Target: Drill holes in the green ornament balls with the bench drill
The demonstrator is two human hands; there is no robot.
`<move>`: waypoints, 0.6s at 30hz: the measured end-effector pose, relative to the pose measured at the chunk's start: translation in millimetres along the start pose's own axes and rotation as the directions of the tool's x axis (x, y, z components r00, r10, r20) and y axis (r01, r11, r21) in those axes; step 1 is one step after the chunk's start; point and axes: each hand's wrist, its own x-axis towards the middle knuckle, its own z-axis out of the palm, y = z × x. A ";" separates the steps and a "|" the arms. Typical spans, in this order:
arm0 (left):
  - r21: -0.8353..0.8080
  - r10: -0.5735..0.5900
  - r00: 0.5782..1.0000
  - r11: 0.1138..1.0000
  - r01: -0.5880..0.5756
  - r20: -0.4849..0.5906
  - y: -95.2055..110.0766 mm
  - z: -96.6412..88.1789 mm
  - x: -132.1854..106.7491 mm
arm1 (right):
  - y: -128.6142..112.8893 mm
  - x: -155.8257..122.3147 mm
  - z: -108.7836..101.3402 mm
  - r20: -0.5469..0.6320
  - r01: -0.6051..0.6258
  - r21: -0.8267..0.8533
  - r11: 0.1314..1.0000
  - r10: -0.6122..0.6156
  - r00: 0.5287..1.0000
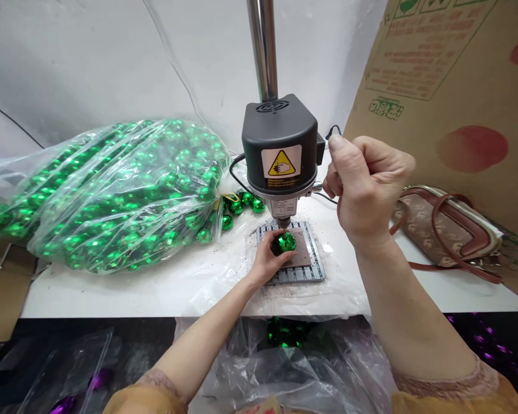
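A small black bench drill point(280, 150) on a steel column stands on the white table point(112, 290). My left hand point(268, 257) grips a shiny green faceted ball point(285, 242) on a brown pad on the drill's grey slotted base plate point(304, 271), right under the drill tip. My right hand point(365, 184) is closed in a fist beside the drill head's right side, around the feed lever, which is mostly hidden by my fingers.
A big clear plastic bag of green balls point(107, 195) lies at the left, with loose green balls point(240, 204) by the drill. A brown handbag point(446, 227) and a cardboard box point(457, 86) stand right. Another bag with green balls point(285, 333) hangs below the table edge.
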 end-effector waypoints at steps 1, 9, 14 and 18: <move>0.011 0.007 1.000 1.000 -0.007 0.002 0.0 -0.1 0.2 | -0.7 0.3 0.0 0.003 -0.002 0.004 1.000 0.002 1.000; 0.070 0.036 0.999 0.997 -0.034 -0.025 -2.7 -0.7 -1.4 | -0.1 -9.0 -2.1 -0.031 0.003 0.017 1.000 -0.003 1.000; 0.011 0.043 0.999 0.999 -0.042 -0.023 -6.8 0.0 -1.3 | 4.9 -26.1 -3.7 -0.092 0.075 0.019 0.997 -0.073 0.993; 0.021 0.042 0.999 0.999 -0.041 -0.031 -7.6 0.2 -1.3 | 10.6 -32.5 -3.1 -0.108 0.145 0.072 0.987 -0.137 0.985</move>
